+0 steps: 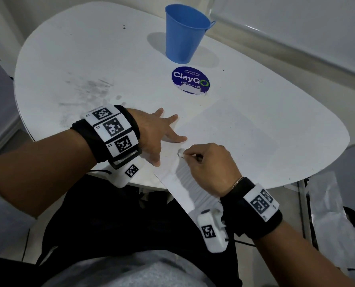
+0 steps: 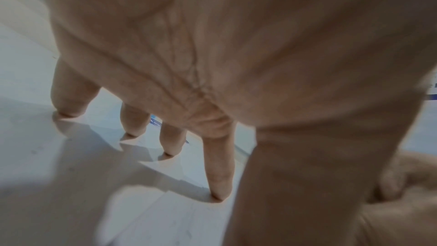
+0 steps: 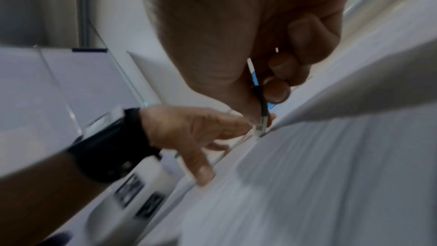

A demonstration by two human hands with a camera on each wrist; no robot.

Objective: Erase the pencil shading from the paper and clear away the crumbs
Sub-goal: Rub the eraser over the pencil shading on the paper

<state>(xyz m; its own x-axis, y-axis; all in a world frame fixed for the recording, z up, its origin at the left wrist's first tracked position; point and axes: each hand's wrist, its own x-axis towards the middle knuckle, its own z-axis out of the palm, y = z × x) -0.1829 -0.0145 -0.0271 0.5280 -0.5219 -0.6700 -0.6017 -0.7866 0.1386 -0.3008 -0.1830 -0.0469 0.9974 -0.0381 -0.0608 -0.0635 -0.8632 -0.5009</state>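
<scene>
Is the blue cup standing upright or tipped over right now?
Upright. The blue cup stands on its narrow base on the white table, rim up, beyond the round sticker. Its contents cannot be seen.

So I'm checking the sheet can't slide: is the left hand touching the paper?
Touching. In the left wrist view the left hand's fingertips press straight down on the paper, meeting their own shadows; the head view agrees.

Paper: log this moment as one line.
left hand flat on paper | right hand pinches eraser on shading | bucket apart
</scene>
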